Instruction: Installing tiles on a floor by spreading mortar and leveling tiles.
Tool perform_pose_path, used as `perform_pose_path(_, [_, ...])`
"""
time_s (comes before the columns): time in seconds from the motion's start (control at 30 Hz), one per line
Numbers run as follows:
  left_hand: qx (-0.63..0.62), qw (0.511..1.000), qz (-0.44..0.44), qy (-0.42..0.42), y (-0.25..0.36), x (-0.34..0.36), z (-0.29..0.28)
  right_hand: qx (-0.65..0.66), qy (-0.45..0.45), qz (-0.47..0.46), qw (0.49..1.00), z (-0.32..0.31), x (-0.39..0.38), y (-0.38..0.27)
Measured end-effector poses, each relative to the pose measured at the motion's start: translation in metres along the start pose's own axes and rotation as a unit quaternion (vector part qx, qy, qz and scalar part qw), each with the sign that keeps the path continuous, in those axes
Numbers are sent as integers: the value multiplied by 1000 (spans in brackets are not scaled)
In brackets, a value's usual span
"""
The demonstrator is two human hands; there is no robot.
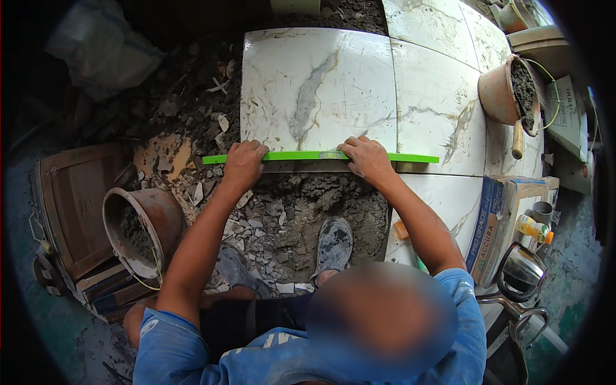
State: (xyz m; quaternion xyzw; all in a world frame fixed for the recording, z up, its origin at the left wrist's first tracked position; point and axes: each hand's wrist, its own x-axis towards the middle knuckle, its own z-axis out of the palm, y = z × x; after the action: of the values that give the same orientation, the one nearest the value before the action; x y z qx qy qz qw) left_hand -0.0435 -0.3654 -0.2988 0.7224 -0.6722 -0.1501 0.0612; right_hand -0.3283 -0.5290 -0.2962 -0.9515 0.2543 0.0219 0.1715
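Note:
Both of my hands are on a long bright green spirit level (414,158) lying across the near part of a white marble-patterned tile (317,90). My left hand (246,163) has its fingers curled over the bar left of the centre vial, and my right hand (364,160) grips it just right of the vial. Grey wet mortar (327,192) and broken chips lie below the tile, around my grey-smeared shoe (333,244).
More white tiles (439,96) extend right, carrying a mortar bucket (497,96) with a wooden handle protruding. Another bucket (157,224) and stacked boxes (83,215) stand left. Cardboard boxes (513,192), a bottle (532,228) and metal tool (520,273) are right. A white sack (106,48) lies far left.

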Motion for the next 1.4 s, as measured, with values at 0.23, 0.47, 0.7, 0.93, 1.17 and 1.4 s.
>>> perform_pose_path(0.23, [10, 1000, 5, 7, 2, 1, -2, -1, -20, 1, 1000, -3, 2, 0])
perform_pose_path(0.47, [-47, 997, -40, 40, 25, 4, 4, -90, 102, -14, 991, -23, 65, 32])
perform_pose_path(0.7, [-71, 988, -117, 75, 29, 29, 7, -97, 223, 4, 970, -33, 97, 25])
perform_pose_path(0.93, [-41, 988, -136, 60, 23, 35, 5, -1, 260, 46, 964, -23, 62, 17])
perform_pose_path(1.17, [-33, 986, -154, 54, 19, 33, 3, 42, 284, 149, 946, -6, 13, 38])
perform_pose_path(1.4, [-32, 984, -173, 5, 21, 35, -14, 25, 303, 381, 873, -11, -77, 98])
